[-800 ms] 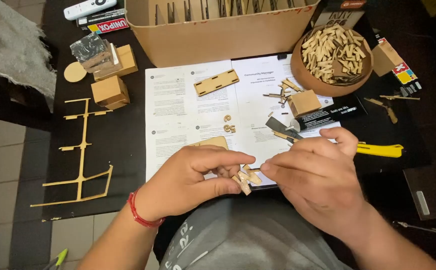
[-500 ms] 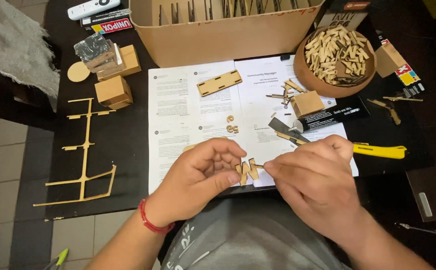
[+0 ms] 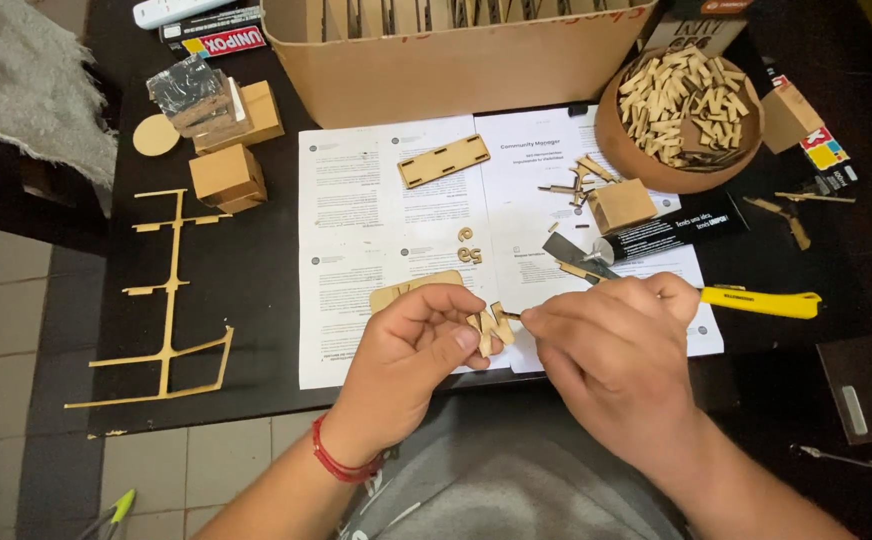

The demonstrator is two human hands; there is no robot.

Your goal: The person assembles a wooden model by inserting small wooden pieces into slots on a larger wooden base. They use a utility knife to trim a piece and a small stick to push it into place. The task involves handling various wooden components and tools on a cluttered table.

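Note:
My left hand (image 3: 411, 352) pinches a small cut wooden piece (image 3: 489, 325) between thumb and fingers, above the near edge of the printed paper sheets (image 3: 356, 200). My right hand (image 3: 611, 345) meets it from the right, fingertips holding a thin small stick against that piece. A flat rounded wooden plate (image 3: 401, 292) lies on the paper just behind my left hand. A yellow-handled knife (image 3: 756, 300) lies behind my right hand, its blade partly hidden by my fingers.
A large cardboard box (image 3: 456, 60) stands at the back. A round bowl (image 3: 616, 140) of several wooden pieces is at the back right, with a small wooden cube (image 3: 621, 205) and a black glue tube (image 3: 671, 232) near it. Wooden boxes (image 3: 226, 175) and a thin wooden frame (image 3: 171, 300) lie left.
Both hands have shifted slightly up and closer together. The right fingertips now press a thin stick at the wooden piece held in the left hand.

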